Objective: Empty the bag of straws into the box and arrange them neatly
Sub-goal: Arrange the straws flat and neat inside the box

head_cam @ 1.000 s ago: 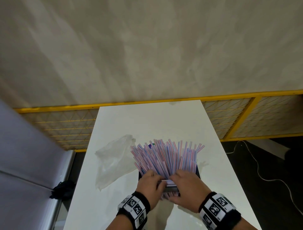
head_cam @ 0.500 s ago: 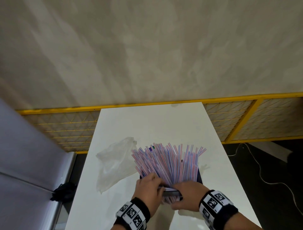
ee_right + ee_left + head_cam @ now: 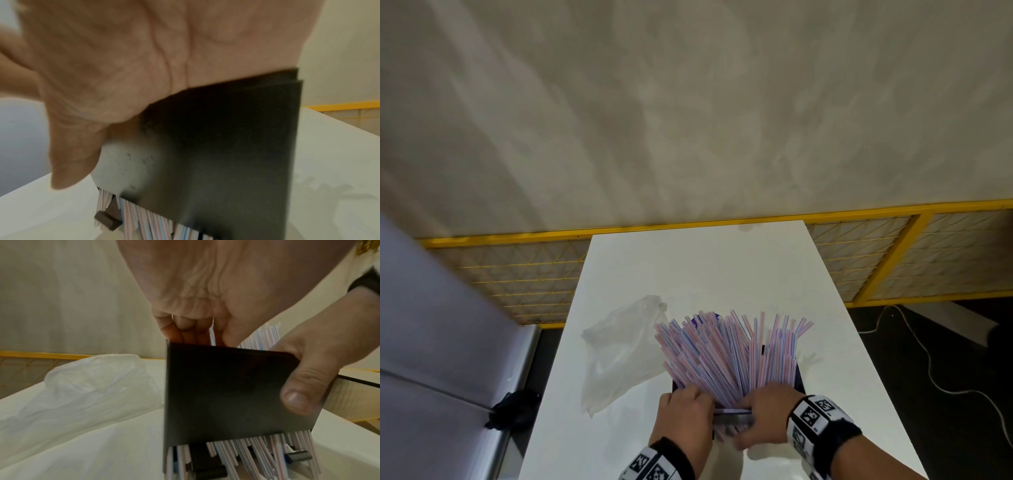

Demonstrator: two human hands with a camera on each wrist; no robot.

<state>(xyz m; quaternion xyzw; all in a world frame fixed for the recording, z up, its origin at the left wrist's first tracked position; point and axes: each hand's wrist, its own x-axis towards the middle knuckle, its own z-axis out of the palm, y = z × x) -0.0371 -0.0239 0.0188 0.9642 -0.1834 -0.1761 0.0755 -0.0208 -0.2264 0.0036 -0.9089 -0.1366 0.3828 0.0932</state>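
Observation:
Several pink, blue and white striped straws (image 3: 722, 353) fan out of a black box (image 3: 800, 381) on the white table (image 3: 705, 267). Some straw ends (image 3: 257, 449) poke out under the box's near wall (image 3: 226, 386). My left hand (image 3: 685, 414) reaches over that wall's top edge, its fingers (image 3: 185, 327) curled down among the straws. My right hand (image 3: 767, 418) grips the same wall, with its thumb (image 3: 298, 395) on the outer face and its palm (image 3: 123, 65) over the top edge. The clear plastic bag (image 3: 619, 349) lies crumpled to the left of the box.
A yellow-framed mesh fence (image 3: 893, 260) runs behind the table's far edge. A white cable (image 3: 928, 363) lies on the dark floor to the right. A pale panel (image 3: 441, 325) stands to the left of the table. Small black clips (image 3: 209, 470) sit at the box's base.
My right hand has shifted from lying over the straw ends to gripping the near wall. The straws have bunched leftward, and a gap has opened in the fan on the right.

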